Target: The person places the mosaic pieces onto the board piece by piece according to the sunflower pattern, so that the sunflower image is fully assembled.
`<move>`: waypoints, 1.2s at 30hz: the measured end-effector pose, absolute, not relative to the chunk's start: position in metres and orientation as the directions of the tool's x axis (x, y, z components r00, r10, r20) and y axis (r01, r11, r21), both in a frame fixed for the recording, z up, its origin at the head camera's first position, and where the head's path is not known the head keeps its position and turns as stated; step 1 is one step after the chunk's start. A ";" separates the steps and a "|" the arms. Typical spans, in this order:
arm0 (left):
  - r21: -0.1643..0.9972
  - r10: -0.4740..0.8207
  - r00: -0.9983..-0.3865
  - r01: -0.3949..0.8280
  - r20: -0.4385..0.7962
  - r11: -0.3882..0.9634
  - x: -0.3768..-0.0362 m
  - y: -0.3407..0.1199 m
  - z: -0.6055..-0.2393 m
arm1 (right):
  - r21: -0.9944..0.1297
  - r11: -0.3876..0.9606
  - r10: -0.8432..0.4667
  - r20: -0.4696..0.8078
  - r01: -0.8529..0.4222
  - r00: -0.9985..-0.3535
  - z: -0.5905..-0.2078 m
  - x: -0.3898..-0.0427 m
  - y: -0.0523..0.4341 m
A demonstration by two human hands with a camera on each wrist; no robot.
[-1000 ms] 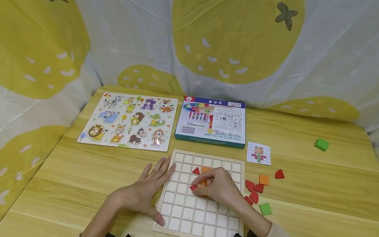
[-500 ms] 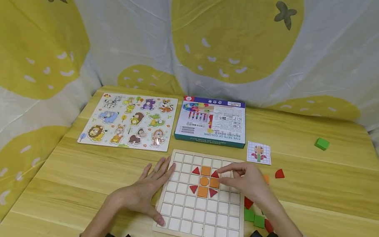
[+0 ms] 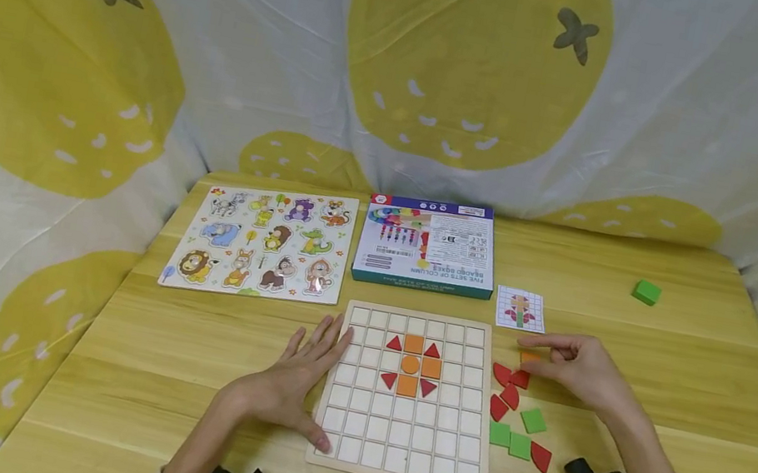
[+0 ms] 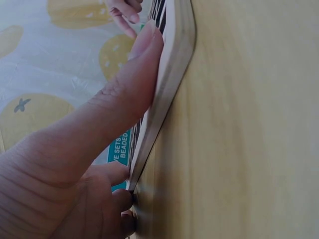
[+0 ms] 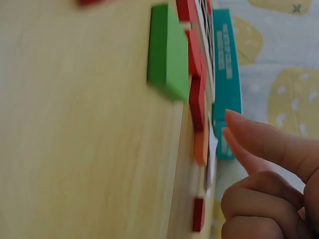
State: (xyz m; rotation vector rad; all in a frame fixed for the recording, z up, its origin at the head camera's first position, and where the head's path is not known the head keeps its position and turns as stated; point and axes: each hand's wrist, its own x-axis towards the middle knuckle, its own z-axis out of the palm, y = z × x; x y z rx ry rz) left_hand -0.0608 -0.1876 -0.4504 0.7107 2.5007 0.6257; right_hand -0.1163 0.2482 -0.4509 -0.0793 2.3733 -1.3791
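Observation:
A wooden grid board (image 3: 403, 444) lies on the table and holds red triangles (image 3: 394, 343), orange squares (image 3: 414, 344) and an orange circle (image 3: 411, 364). My left hand (image 3: 297, 374) lies flat on the table, fingers along the board's left edge. In the left wrist view its thumb (image 4: 124, 94) presses that edge (image 4: 172, 74). My right hand (image 3: 530, 353) hovers right of the board, index and thumb spread around a loose orange square (image 3: 528, 358). In the right wrist view its fingertips (image 5: 249, 134) stop just short of the orange square (image 5: 202, 144).
Loose red pieces (image 3: 508, 384) and green squares (image 3: 533, 420) lie right of the board. A pattern card (image 3: 521, 308), a teal box (image 3: 426, 245) and an animal puzzle (image 3: 264, 242) sit behind it. A green cube (image 3: 646, 292) rests far right.
My right hand has left the board's middle and moved right to the loose pieces, uncovering the red and orange pattern on the grid. The left hand has stayed in place.

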 end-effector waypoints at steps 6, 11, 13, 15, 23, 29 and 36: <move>0.533 0.577 -0.759 0.367 -0.302 0.762 -0.061 -0.187 -0.450 | -0.818 0.554 -0.255 -0.342 0.153 -0.904 -0.452 -0.119 0.258; 0.534 0.573 -0.761 0.362 -0.304 0.764 -0.062 -0.188 -0.450 | -0.801 0.585 -0.265 -0.333 0.124 -0.905 -0.451 -0.120 0.253; 0.534 0.573 -0.761 0.362 -0.303 0.764 -0.062 -0.188 -0.450 | -0.805 0.581 -0.265 -0.325 0.118 -0.908 -0.452 -0.121 0.253; 0.532 0.575 -0.760 0.366 -0.302 0.764 -0.062 -0.188 -0.450 | -0.810 0.575 -0.264 -0.321 0.118 -0.910 -0.453 -0.121 0.253; 0.528 0.578 -0.758 0.373 -0.300 0.763 -0.063 -0.188 -0.449 | -0.812 0.579 -0.283 -0.290 0.078 -0.914 -0.455 -0.121 0.256; 0.530 0.576 -0.758 0.367 -0.306 0.764 -0.062 -0.188 -0.449 | -0.777 0.629 -0.270 -0.262 0.036 -0.926 -0.452 -0.120 0.253; 0.535 0.577 -0.757 0.364 -0.306 0.762 -0.061 -0.187 -0.449 | -0.776 0.631 -0.261 -0.223 0.009 -0.939 -0.438 -0.115 0.228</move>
